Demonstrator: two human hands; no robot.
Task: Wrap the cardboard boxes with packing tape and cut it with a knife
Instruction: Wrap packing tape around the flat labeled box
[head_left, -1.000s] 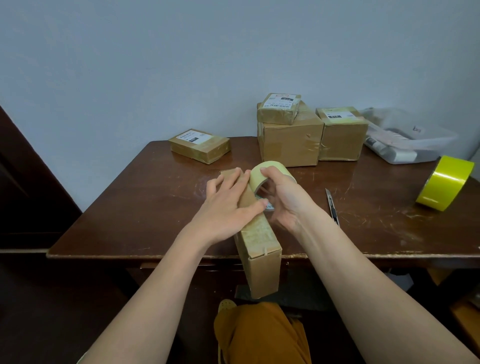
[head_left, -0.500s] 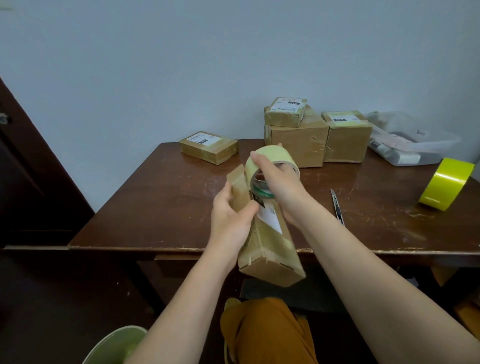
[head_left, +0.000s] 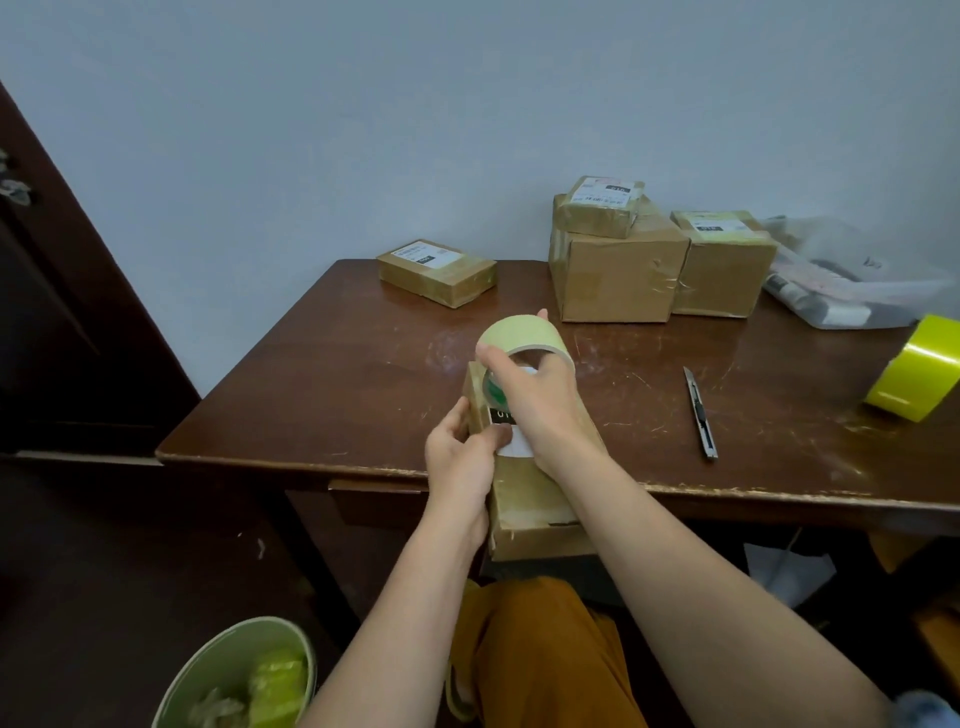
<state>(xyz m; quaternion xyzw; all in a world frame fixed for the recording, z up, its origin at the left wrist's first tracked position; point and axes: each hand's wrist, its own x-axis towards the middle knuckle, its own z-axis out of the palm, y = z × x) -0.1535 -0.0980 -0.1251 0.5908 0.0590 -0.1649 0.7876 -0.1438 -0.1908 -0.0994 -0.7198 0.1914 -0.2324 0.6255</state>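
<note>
A person is sitting at a dark wooden table (head_left: 363, 364), seen from a head cam looking down at both bare forearms. The left hand (head_left: 460, 460) is gripping the left side of a long cardboard box (head_left: 535, 512), fingers and thumb curled round its edge. The box is lying w/ its long axis running away from the person: near end overhanging the table's front edge above the lap, far end over the tabletop.

The right hand (head_left: 540, 405) is holding a pale tape roll (head_left: 519, 338), thumb on its left rim, fingers wrapped over the far side, roll hovering just above the box's far end. Whether tape is stuck down there can't be told; the hand is hiding it.

Key relation for the next move: the roll is sitting at the box's far end, so prob. the tape needs pulling toward the body along the box's length while the left hand steadies it.

The knife (head_left: 701, 415), a slim utility cutter, is lying on the table to the right, near the right hand and apart from the left, so the right is the nearer one for cutting.

Farther back: a flat box (head_left: 436, 270), three stacked/adjacent boxes (head_left: 618, 270), a yellow tape roll (head_left: 919, 369) at far right.
</note>
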